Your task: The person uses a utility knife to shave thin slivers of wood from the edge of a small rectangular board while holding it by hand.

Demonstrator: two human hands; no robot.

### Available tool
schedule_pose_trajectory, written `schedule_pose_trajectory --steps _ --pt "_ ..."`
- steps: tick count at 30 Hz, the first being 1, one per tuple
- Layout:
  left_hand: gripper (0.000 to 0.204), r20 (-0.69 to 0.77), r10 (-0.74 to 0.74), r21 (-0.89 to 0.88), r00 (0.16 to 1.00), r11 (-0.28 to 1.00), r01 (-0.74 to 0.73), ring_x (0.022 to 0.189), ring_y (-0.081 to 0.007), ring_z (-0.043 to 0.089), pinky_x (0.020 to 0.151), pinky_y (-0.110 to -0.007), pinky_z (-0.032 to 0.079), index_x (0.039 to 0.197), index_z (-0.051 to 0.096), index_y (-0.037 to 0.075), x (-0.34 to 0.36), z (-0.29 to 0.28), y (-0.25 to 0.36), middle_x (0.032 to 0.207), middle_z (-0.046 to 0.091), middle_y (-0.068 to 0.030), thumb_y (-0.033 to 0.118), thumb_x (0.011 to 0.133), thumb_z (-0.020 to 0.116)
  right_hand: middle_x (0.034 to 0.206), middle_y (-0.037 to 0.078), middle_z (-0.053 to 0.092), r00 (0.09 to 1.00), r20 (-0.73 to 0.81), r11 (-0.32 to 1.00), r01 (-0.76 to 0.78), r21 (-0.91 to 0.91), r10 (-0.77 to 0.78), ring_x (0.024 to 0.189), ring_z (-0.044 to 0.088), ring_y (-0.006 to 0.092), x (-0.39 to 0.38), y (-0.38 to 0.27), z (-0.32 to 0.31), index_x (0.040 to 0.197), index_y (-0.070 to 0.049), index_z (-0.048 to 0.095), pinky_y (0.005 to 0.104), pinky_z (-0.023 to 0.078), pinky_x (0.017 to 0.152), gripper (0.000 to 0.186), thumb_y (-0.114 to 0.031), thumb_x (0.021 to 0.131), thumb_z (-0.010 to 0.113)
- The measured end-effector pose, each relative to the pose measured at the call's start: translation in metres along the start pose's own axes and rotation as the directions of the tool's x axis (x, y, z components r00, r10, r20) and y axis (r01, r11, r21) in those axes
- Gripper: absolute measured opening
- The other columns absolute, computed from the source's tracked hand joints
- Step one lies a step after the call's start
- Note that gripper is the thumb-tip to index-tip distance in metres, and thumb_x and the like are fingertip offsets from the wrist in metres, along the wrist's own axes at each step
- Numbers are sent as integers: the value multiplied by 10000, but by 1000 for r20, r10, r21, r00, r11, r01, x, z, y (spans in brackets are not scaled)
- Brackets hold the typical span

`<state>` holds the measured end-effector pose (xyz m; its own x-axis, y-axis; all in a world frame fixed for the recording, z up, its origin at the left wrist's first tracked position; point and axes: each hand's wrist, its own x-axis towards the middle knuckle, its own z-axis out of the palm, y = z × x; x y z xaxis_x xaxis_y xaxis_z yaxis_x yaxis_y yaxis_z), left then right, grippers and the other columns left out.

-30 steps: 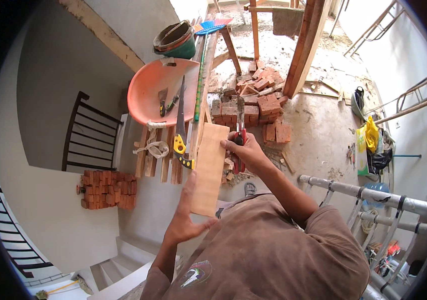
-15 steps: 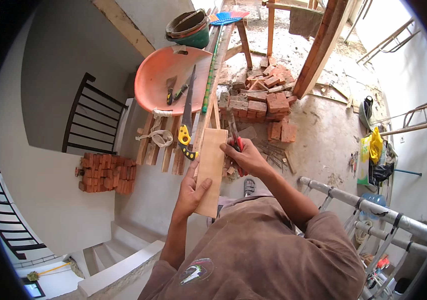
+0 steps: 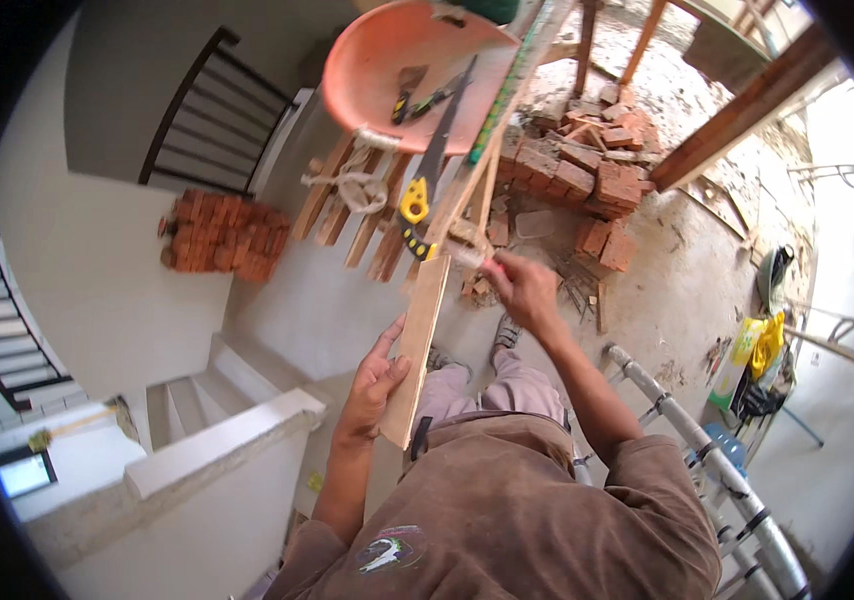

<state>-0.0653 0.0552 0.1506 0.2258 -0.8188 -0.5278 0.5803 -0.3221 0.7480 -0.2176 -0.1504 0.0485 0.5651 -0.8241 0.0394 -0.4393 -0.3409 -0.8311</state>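
Observation:
My left hand (image 3: 375,385) grips the near part of a pale wooden board (image 3: 421,330), which stands nearly edge-on in front of my body. At the board's far end, my right hand (image 3: 524,290) is closed on a thin tool with a red grip (image 3: 469,259); the tip touches the top of the board. Both feet show far below, on the dusty floor.
A hand saw with a yellow and black handle (image 3: 417,205) leans on timber pieces tied with rope (image 3: 355,188), under an orange tub (image 3: 387,70). Loose bricks (image 3: 572,170) lie beyond, a brick stack (image 3: 217,235) to the left. A metal rail (image 3: 707,450) runs at the right, stairs (image 3: 187,400) at the left.
The board has turned more edge-on. My right hand has shifted from the board's right side to its far end with the tool. The view has tilted downward.

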Motion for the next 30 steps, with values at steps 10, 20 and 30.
schedule_pose_trajectory --steps 10,20,30 --pt "501 -454 446 396 771 877 -274 1032 -81 569 929 -246 438 1503 298 19 -108 -72 -57 1355 529 -75 149 1035 425 689 174 540 896 443 989 -77 125 14 635 576 363 -33 19 118 1081 -53 440 456 451 616 355 -336 931 594" --pt "460 -747 577 430 328 797 -424 1375 -171 357 1124 -304 268 1475 350 -3 -294 -153 -138 1520 378 -113 141 1039 374 617 -11 528 504 857 837 -417 353 -111 507 517 65 -195 -162 226 887 -34 597 224 402 436 281 -303 939 659" --pt "402 -864 491 481 -116 732 -482 730 -32 522 670 -183 464 1411 441 20 -457 -240 -269 809 538 23 133 1029 388 633 13 575 59 958 912 -295 284 -279 489 487 55 -404 -314 315 874 -20 600 231 384 416 276 -269 899 716"
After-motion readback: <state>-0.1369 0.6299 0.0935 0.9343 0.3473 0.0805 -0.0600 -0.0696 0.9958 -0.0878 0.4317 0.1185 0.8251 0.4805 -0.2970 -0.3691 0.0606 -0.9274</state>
